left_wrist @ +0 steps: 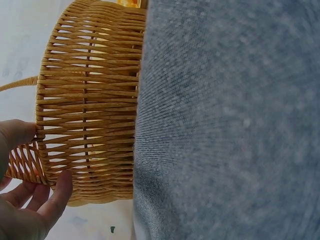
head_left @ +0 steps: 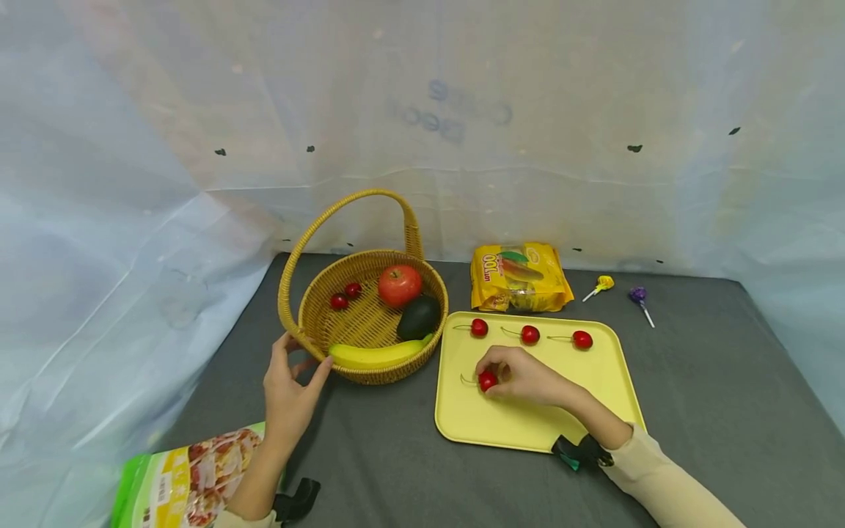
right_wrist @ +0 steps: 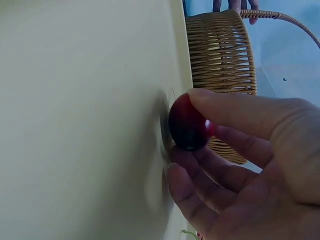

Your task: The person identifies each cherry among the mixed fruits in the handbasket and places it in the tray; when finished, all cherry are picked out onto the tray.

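My right hand (head_left: 524,375) pinches a red cherry (head_left: 487,380) between thumb and fingers, low over the yellow tray (head_left: 455,422). The right wrist view shows this cherry (right_wrist: 189,122) close to the tray's surface. Three more stemmed cherries (head_left: 530,335) lie in a row along the tray's far side. With thumb and fingers, my left hand (head_left: 288,392) grips the rim of the wicker basket (head_left: 379,378) near the foot of its handle. Inside the basket are two cherries (head_left: 339,301), a red apple (head_left: 399,286), a dark green avocado (head_left: 419,317) and a banana (head_left: 379,356).
Behind the tray lies a yellow snack packet (head_left: 521,277). A yellow lollipop (head_left: 604,283) and a purple lollipop (head_left: 638,295) lie to its right. A green food bag (head_left: 198,477) sits by my left forearm. Plastic sheeting (head_left: 462,147) closes off the back of the grey table (head_left: 713,411).
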Motion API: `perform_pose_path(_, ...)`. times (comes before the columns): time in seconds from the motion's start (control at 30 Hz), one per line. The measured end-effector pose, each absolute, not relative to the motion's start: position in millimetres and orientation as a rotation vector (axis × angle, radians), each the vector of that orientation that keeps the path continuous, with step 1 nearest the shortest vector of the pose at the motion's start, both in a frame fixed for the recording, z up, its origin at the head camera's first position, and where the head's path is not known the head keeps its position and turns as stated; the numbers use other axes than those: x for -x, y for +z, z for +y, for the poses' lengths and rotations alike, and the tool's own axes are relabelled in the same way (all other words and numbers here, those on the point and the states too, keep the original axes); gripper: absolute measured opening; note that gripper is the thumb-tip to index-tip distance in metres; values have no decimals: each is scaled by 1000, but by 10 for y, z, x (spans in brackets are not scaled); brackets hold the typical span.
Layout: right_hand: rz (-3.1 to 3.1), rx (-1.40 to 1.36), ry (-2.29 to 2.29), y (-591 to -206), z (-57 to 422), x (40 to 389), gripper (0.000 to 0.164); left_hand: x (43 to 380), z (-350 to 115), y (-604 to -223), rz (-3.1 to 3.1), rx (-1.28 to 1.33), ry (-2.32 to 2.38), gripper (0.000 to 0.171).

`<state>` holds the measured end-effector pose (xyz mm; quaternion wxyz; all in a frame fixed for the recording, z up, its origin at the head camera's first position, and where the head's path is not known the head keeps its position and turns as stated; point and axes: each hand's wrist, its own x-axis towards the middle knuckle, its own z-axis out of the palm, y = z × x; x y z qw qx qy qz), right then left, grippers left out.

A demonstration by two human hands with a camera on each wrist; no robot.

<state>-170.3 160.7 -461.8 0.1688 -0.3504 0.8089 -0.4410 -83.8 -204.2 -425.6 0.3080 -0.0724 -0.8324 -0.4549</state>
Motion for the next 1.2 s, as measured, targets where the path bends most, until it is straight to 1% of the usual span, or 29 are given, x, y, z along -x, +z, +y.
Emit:
perform_pose_path(0.23,2320,1038,-1209,-4606,1607,1697,23,846,-2033,-4231,-2201,206,-1200,64)
perform_pose_path(0.37,2370,1074,-1147,-4564,1572,1683,27,850,-2031,-4238,-2198,214,-1199,65)
perform_pose_path(0.5,2469,1111,-1076,-4400,1463,1710,31,840,-2032,-4252,-2194,202,-1194,65)
perform_pose_path(0.57,2513,1155,-1057,-4272,1364,1758,30,840,-2041,-4272,-2184,203,-1195,66)
perform_pose_path(0.73,2551,1334,-1047,-3924,941,1939,26,849,-2054,-4312,-2172,204,-1194,67)
perform_pose_path(0.8,2541,1404,-1006,-3801,715,1996,28,860,-2066,-4350,-2180,197,-1188,67)
perform_pose_path(0.9,2492,1494,-906,-3668,358,2068,36,901,-2118,-4459,-2191,185,-1190,68)
perform_pose_path(1.0,2392,1492,-837,-3595,-3,2168,43,947,-2180,-4561,-2195,181,-1194,69)
perform_pose_path(1.2,2308,1353,-654,-3614,-675,2477,58,968,-2220,-4605,-2179,184,-1216,69)
